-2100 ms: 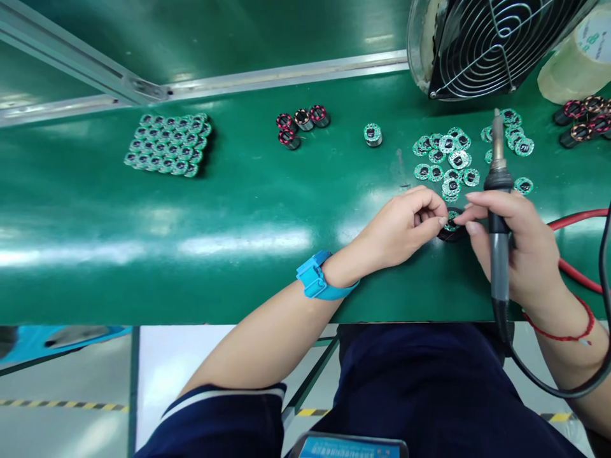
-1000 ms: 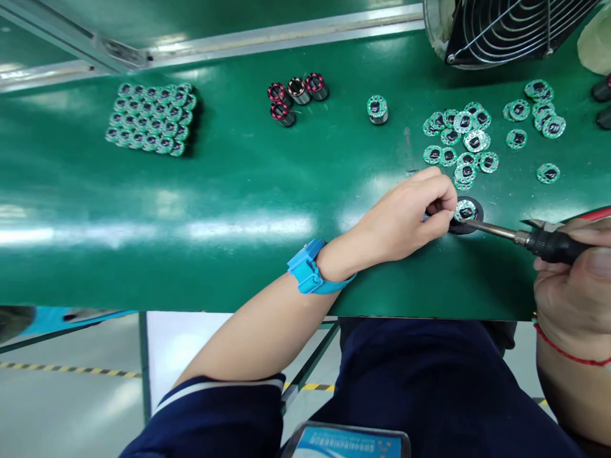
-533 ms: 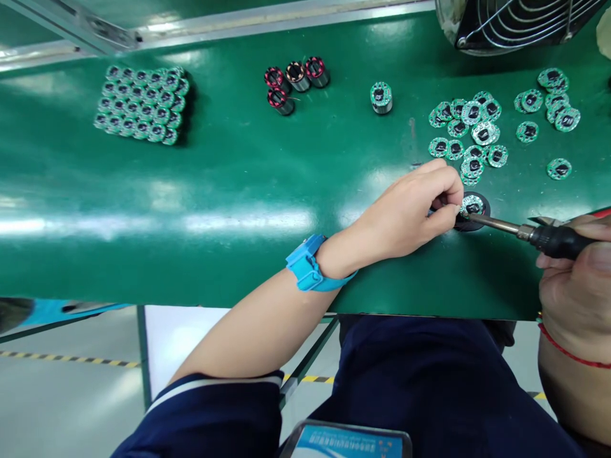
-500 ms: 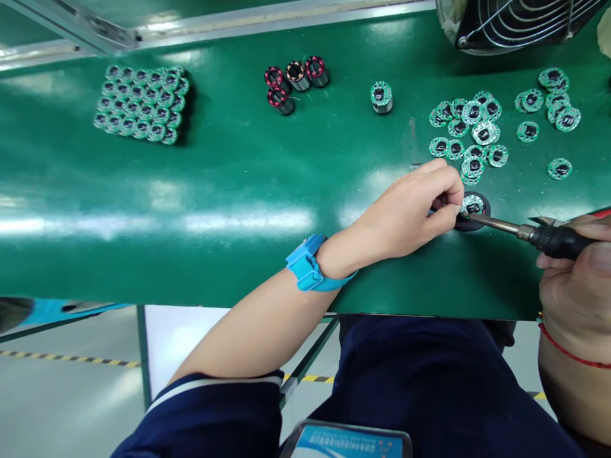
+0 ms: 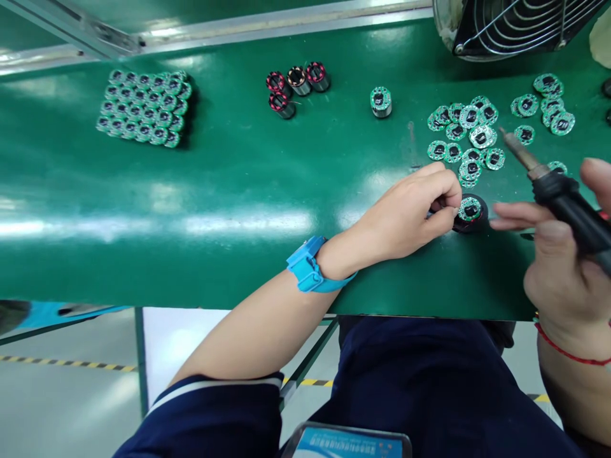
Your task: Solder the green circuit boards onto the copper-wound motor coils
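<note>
A round green circuit board (image 5: 470, 208) sits in a dark round holder (image 5: 482, 219) on the bench. My left hand (image 5: 413, 207), wearing a blue wrist strap (image 5: 308, 264), is closed in a pinch at the holder's left edge. What lies between its fingertips is too small to make out. To the right, my right hand (image 5: 558, 254) grips a soldering iron (image 5: 568, 197) with a black handle. Its tip points up and left, off the board, near the loose boards. Some fingers of that hand stretch towards the holder. Behind them a bit of red shows, mostly hidden.
Loose round circuit boards (image 5: 482, 136) lie scattered beyond the holder. One board-topped cylinder (image 5: 380, 103) stands alone, with several red-ended wound cores (image 5: 296, 81) further left. A packed block of board-topped pieces (image 5: 143, 108) is at far left. A caged fan (image 5: 520, 25) stands at the back right.
My right hand has lifted the soldering iron off the board, swinging its tip up and to the right. Its fingers now reach towards the holder. My left hand keeps its place.
</note>
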